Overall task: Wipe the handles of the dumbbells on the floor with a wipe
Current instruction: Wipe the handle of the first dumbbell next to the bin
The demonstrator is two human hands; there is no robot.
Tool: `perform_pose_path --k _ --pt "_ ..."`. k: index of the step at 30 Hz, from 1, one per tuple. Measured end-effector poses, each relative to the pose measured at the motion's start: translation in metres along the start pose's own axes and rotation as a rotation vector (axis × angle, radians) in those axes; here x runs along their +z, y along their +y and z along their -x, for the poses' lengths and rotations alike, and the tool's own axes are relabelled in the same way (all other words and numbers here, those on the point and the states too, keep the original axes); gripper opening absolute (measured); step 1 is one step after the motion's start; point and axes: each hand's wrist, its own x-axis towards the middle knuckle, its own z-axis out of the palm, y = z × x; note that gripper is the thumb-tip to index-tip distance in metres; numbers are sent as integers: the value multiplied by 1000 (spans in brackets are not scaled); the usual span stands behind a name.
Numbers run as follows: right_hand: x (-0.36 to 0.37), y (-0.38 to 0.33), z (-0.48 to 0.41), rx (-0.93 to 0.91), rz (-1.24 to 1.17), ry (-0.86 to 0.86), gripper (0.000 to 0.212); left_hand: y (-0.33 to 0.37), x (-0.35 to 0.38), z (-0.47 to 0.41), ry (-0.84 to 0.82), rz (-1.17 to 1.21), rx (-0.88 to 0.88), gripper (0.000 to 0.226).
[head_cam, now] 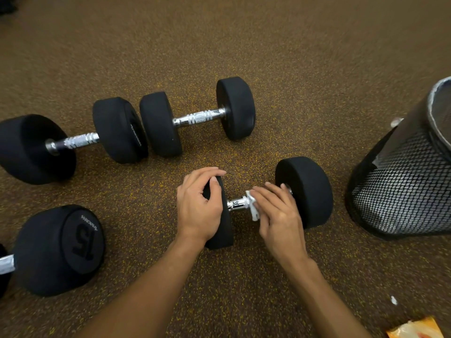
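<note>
Nearest us on the speckled floor [317, 57], our left hand [199, 206] curls round one head of a dumbbell [307, 191], steadying it. Our right hand [278, 215] lies with its fingers nearly straight, pressing the white wipe [252, 208] onto its chrome handle [235, 204]. This handle seems partly wiped; we cannot tell whether the "15" dumbbell [61, 250] leftward, or the far-left dumbbell [80, 140] and far-right dumbbell [197, 117] beyond, are done.

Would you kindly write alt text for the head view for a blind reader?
A right hand presses a white wipe on a dumbbell's chrome handle while the left hand grips its end weight; three other dumbbells lie nearby.
</note>
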Motion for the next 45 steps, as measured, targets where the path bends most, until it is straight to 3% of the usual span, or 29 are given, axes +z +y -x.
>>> perform_pose_path --k 10,22,27,31,35,45 --pt "-33 -17 4 132 -90 -90 48 6 -2 1 -10 -8 -22 33" --pt "-110 13 -53 -29 150 -28 31 34 -14 2 -150 -203 -43 28" --pt "-92 40 -78 158 66 -166 32 64 -2 18 -89 -183 59 31" --pt "-80 45 -72 231 -45 -68 33 80 31 53 -91 -42 39 30" --pt "-78 49 -73 246 -66 -32 34 75 63 68 -177 -187 -146 46" --pt "-74 56 -68 227 -121 33 29 57 92 44 -326 -587 -98 39"
